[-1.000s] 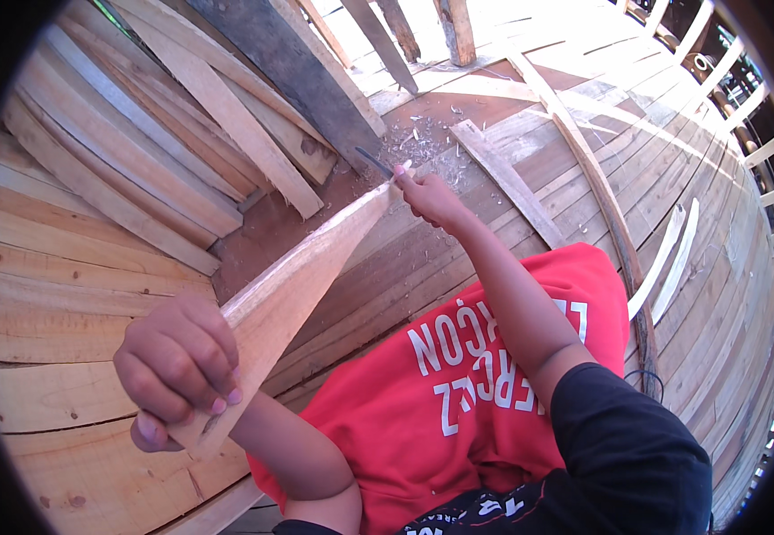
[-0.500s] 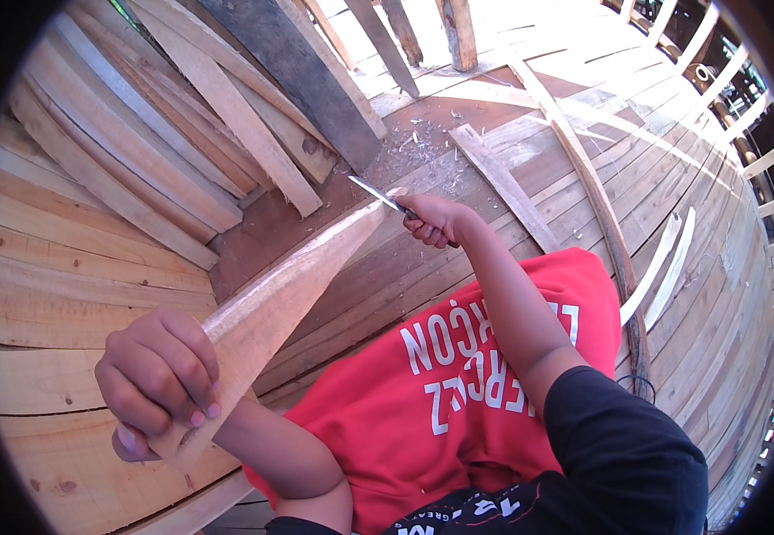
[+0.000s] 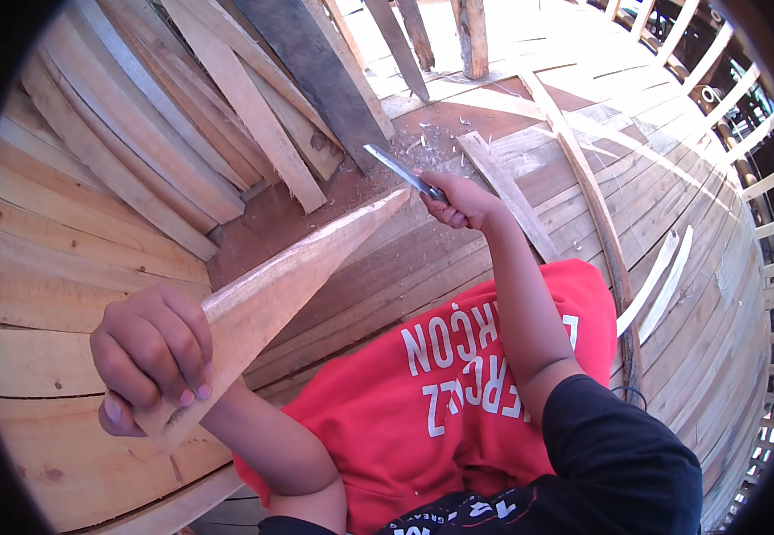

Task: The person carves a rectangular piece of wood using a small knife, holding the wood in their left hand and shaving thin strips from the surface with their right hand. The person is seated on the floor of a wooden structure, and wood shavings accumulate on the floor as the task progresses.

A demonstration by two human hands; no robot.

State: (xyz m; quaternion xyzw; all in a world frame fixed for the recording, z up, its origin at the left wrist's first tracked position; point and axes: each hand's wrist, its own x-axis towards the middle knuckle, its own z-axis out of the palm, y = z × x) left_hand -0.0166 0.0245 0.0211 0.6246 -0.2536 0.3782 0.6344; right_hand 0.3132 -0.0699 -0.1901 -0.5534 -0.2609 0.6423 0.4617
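One left hand (image 3: 157, 352) is gripping a tapered board (image 3: 293, 266), one right hand (image 3: 460, 201) a knife (image 3: 403, 171)
Left fingers are wrapping around the board's wide end, its tip pointing toward the right fingers, which are clenching the knife's handle; the blade is extending forward-left of them, near the tip, and shavings (image 3: 425, 140) are lying beyond

The right grip (image 3: 460, 203) partly hides the knife (image 3: 400, 170), the left grip (image 3: 155, 348) the board (image 3: 291, 269).

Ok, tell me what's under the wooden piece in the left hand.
The left forearm passes beneath the wooden piece; floorboards show lower down. Its wrist end and whatever else lies directly behind are covered.
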